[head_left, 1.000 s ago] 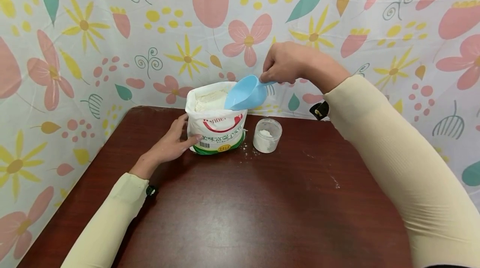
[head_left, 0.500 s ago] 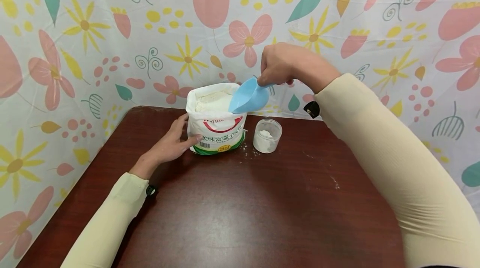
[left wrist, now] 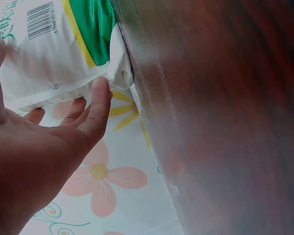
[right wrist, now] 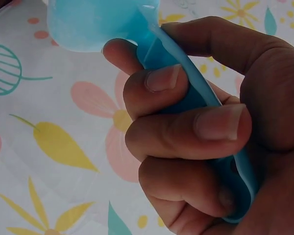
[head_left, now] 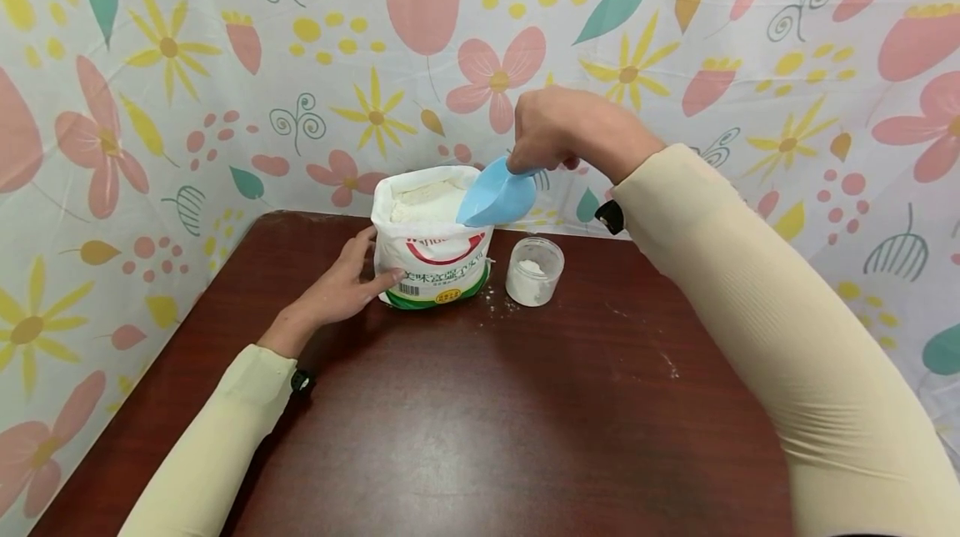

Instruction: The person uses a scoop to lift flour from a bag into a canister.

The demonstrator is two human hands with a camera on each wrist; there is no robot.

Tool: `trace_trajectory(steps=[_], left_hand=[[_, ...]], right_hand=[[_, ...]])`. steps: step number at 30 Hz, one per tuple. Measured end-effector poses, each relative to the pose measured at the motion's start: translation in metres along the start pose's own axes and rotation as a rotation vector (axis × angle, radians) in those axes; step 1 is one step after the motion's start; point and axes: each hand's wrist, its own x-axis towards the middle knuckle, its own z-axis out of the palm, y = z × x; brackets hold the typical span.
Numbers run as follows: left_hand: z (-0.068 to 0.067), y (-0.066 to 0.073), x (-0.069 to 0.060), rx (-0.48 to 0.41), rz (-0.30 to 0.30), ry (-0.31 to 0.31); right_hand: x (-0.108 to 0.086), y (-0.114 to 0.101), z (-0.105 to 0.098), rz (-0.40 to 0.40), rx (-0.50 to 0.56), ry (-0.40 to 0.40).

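Right hand (head_left: pixel 558 127), now slightly further left, grasps blue scoop (head_left: pixel 498 197); long axis slanting, lip pointing down-left toward white bag (head_left: pixel 435 263); left hand (head_left: pixel 341 287), fingers extended, touches bag.

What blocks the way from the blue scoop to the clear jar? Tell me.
Nothing visible: the right hand holds the scoop at the edge of the white bag, above the jar in the head view; whether scoop touches bag is unclear.
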Motion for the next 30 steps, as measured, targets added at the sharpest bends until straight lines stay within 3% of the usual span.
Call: trace_trajectory(steps=[11, 30], left_hand=[[0.000, -0.001, 0.000, 0.012, -0.001, 0.004], [0.000, -0.001, 0.004, -0.005, -0.004, -0.003]], right_hand=[[0.002, -0.013, -0.001, 0.041, -0.014, 0.013], [0.006, -0.015, -0.004, 0.075, 0.029, -0.011]])
